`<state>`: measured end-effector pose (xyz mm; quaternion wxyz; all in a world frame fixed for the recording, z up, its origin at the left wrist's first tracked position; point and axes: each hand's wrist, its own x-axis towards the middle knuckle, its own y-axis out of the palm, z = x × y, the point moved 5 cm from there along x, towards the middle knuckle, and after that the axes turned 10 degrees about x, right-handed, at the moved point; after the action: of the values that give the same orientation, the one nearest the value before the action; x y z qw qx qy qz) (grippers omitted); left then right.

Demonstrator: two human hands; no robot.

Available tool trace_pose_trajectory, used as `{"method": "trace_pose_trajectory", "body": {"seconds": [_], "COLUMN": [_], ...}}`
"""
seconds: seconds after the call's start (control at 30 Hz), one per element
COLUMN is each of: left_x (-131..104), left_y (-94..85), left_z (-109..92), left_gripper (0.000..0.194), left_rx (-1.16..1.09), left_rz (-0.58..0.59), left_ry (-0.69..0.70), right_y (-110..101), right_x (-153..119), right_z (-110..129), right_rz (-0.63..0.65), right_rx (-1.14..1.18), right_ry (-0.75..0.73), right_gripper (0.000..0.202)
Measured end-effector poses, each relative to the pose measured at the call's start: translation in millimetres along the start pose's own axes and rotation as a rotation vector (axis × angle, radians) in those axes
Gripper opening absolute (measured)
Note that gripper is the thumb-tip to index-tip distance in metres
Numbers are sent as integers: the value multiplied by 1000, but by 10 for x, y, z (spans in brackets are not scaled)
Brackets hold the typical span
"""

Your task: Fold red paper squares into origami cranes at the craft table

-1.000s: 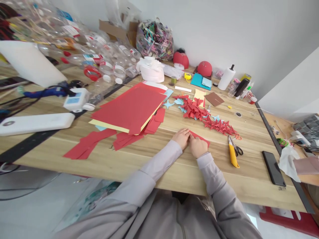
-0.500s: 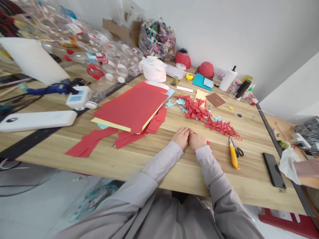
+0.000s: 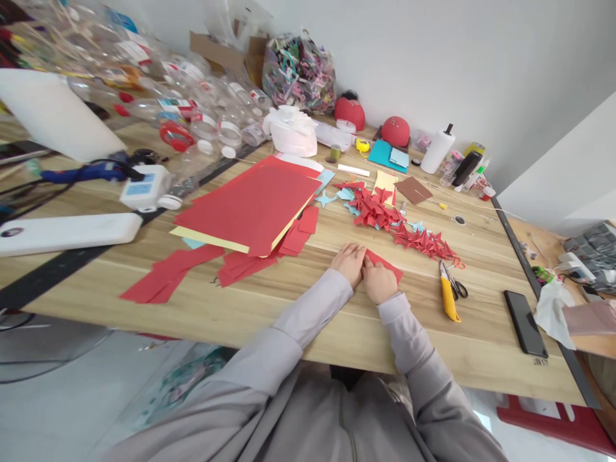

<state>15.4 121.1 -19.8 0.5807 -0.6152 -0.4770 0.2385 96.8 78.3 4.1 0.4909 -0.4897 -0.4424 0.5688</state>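
Note:
A small piece of red paper [image 3: 389,264] lies at the table's front middle, under both my hands. My left hand [image 3: 347,263] holds its left end with the fingers closed together. Across the paper, my right hand [image 3: 379,282] presses down with curled fingers, its fingertips close against the left hand. Part of the sheet is hidden beneath the hands, so its fold cannot be made out fully. Beyond them sits a heap of folded red paper stars [image 3: 375,208], with a row of red stars [image 3: 423,242] to its right. A light blue paper star [image 3: 325,199] lies left of the heap.
Large red sheets [image 3: 255,199] and cut red strips [image 3: 168,273] lie to the left. On the right are scissors [image 3: 459,289], a yellow-handled cutter [image 3: 449,298] and a black phone [image 3: 525,323]. Plastic bottles [image 3: 202,122] crowd the back left.
My right hand has shifted slightly down and now shows its fingers pressing. More of the red paper is uncovered beyond it. The view has moved slightly.

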Motion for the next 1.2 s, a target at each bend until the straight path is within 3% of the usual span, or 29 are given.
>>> {"method": "trace_pose_trajectory", "body": {"seconds": [0.2, 0.4, 0.5, 0.6, 0.7, 0.8, 0.87, 1.03, 1.2], "left_x": [0, 46, 91, 118, 119, 115, 120, 131, 101], "left_y": [-30, -90, -90, -78, -87, -108, -112, -85, -49], "left_z": [6, -26, -23, -1, 21, 5, -13, -2, 18], "left_gripper": [51, 43, 38, 37, 39, 42, 45, 43, 34], "left_rx": [-14, -2, 6, -20, -69, -95, -102, -177, -354], "left_rz": [7, -49, -56, -58, -73, -83, -81, -114, -166], "left_ry": [-19, -31, -67, -81, -81, -49, -28, -55, -142], "right_y": [-46, 3, -17, -95, -192, -142, -54, 87, 158], "right_x": [-291, -717, -791, -642, -343, -86, 7, 20, 41], "right_z": [-65, -169, -235, -388, -614, -775, -809, -790, -822], "right_rz": [-15, -14, -3, -47, -278, -434, -446, -401, -342], "right_rx": [-33, -4, 65, 209, 321, 276, 280, 469, 879], "right_ry": [-78, -153, -213, -227, -141, -25, -12, -99, -29], "right_gripper": [41, 35, 28, 40, 37, 34, 38, 28, 21]}}
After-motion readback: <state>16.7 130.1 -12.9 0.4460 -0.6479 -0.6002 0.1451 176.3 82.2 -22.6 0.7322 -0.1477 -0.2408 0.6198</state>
